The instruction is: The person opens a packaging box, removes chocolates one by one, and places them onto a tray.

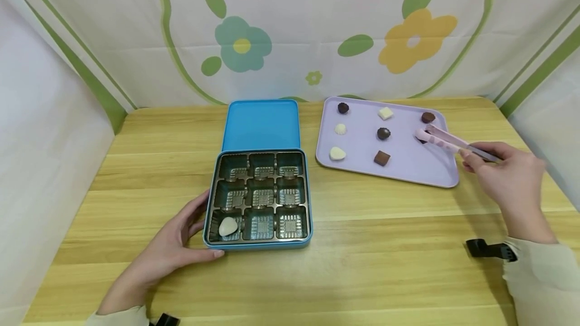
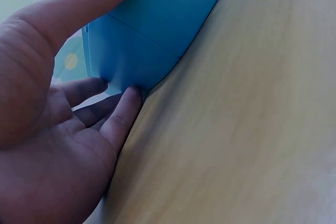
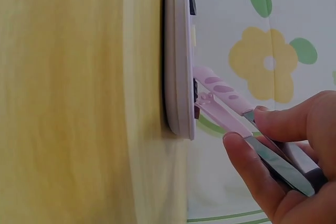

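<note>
My left hand (image 1: 167, 243) rests against the near left corner of a blue tin (image 1: 258, 246). Its thumb lies straight along the front wall, and fingertips touch the left side, as the left wrist view shows. A white chocolate (image 1: 228, 226) sits in the near left compartment of the tin's insert (image 1: 263, 223). My right hand (image 1: 512, 175) grips pink-tipped tongs (image 1: 446, 142) between thumb and fingers. The tong tips are at a dark chocolate (image 1: 422, 137) on the lilac tray (image 1: 417, 170), partly hiding it; I cannot tell whether they pinch it.
The tin's blue lid (image 1: 262, 124) adjoins its far side. Several other chocolates stand spaced on the tray, among them a round dark one (image 1: 383, 133) and a brown square (image 1: 382, 158). A flowered cloth (image 1: 299, 29) hangs behind the wooden table (image 1: 371, 265).
</note>
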The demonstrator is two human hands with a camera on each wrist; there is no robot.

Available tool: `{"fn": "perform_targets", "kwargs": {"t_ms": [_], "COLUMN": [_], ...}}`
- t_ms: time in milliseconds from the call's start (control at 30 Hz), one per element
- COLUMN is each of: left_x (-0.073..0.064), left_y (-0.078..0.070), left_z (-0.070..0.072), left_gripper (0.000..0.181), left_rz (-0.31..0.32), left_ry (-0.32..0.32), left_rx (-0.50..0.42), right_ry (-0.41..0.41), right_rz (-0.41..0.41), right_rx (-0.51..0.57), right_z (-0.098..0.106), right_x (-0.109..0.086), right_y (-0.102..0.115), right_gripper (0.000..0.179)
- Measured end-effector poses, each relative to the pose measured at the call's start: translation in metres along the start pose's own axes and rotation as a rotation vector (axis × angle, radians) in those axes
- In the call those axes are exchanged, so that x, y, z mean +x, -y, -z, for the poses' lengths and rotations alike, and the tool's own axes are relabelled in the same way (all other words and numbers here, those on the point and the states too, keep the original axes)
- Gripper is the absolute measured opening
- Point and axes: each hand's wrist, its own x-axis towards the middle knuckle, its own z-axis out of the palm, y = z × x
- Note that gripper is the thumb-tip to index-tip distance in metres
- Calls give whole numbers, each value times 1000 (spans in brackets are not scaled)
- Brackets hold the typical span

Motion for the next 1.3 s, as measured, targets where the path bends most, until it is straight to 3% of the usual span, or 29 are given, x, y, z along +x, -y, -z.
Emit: {"fn": "perform_targets", "kwargs": {"t_ms": [733, 967, 1133, 1300], "left_x": [-1, -1, -1, 0], "left_y": [-2, 0, 0, 1], "left_z": [0, -1, -1, 0], "left_gripper": [115, 115, 116, 116], "left_rz": [15, 12, 4, 3], "left_ry": [5, 5, 1, 1], "left_rx": [-10, -14, -11, -6], "right_ry": [26, -73, -132, -103], "right_rz": [-37, -37, 9, 115], "right_rx": [-12, -8, 117, 295], "right_z": [1, 5, 2, -8], "right_x": [-1, -6, -11, -24], "right_y": [0, 8, 21, 44], "right_gripper": [50, 44, 36, 29]}}
